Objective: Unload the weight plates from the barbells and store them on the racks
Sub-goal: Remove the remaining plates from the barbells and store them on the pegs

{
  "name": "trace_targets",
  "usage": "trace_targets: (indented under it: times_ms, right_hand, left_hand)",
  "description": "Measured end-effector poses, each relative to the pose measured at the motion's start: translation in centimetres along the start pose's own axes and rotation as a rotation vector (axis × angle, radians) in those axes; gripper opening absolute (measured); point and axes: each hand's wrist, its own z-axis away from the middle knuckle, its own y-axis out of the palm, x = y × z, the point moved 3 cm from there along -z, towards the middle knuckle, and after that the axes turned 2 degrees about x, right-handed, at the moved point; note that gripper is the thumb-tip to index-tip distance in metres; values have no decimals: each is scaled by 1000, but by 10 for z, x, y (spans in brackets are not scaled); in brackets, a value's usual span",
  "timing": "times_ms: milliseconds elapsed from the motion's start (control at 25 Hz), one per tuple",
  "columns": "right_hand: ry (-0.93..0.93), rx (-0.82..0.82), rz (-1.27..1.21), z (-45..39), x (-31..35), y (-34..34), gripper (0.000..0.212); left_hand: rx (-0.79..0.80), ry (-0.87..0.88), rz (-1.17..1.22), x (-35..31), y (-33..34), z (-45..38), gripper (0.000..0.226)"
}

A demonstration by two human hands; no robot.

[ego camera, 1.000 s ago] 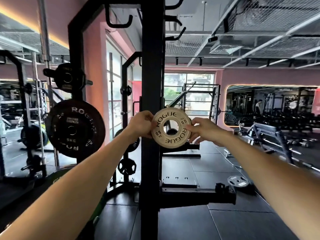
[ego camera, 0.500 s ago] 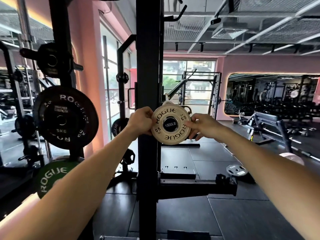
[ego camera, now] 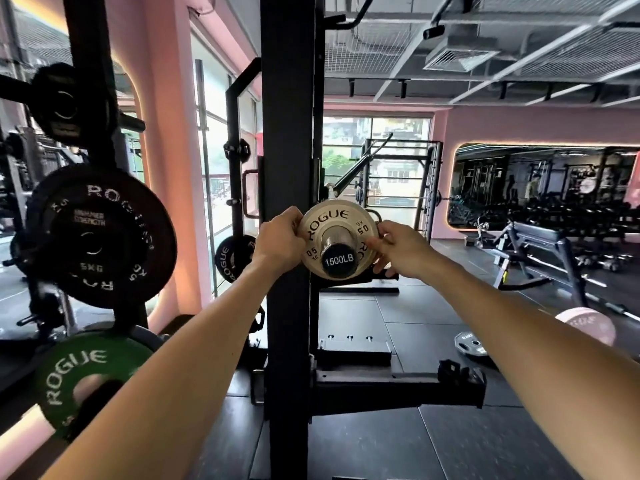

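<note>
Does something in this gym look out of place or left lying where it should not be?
Yes. A grey metal weight plate lies flat on the black floor mat right of the black rack upright, not on any peg. A pale pink round plate sits low near it too. The small beige Rogue plate sits straight on its peg.

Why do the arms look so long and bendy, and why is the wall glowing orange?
Head view: the wide-angle lens stretches the arms toward the corners, while the small plate held by the left hand and right hand stays sharp; an orange strip of light glows on the pink wall; the windows are bright, leaving the black plate dim.
</note>
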Motion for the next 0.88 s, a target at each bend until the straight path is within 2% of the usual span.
trace_targets:
  times_ms: [520, 760, 880]
  right_hand:
    - [31, 19, -15, -177, -72, 13, 26]
    - [53, 25, 31, -226, -87, 14, 14]
    - [56, 12, 48, -237, -92, 15, 14]
  left_hand:
    - [78, -57, -24, 66, 91, -157, 21]
    - [93, -31, -26, 84, 117, -198, 19]
    - [91, -27, -28, 89, 124, -211, 16]
